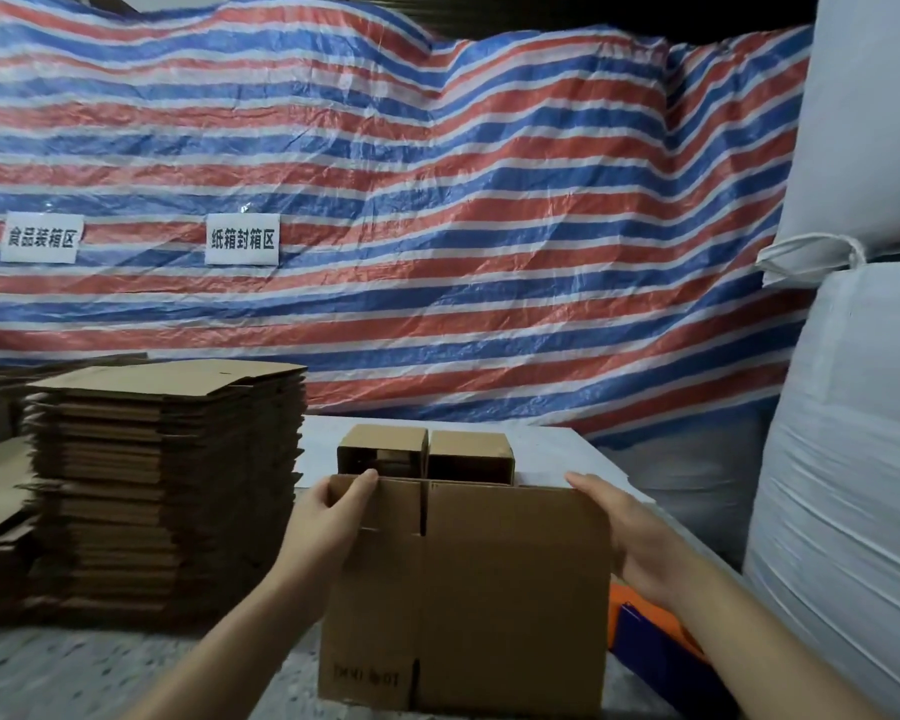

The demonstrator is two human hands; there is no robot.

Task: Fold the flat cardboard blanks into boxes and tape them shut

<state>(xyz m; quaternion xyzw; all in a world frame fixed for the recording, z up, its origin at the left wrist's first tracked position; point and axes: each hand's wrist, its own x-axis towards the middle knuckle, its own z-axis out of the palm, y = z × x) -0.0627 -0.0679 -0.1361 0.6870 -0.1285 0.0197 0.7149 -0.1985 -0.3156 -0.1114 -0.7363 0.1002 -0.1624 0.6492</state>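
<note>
The box point(468, 589) stands on the near part of the worktop point(552, 449), squared up, with its far flaps raised. The left hand point(328, 517) holds the left top corner, thumb curled over the edge; the right hand point(630, 532) lies flat along the right wall, fingers straight. Corrugated board should be light and stiff but crush-prone; hold it at corners and creases. Faint inverted print near the bottom is unreadable. A stack of flat blanks point(167, 485) stands left. Two signs point(242, 240) on the striped tarp point(489, 200) read 食品装箱区 and 纸箱封箱区.
</note>
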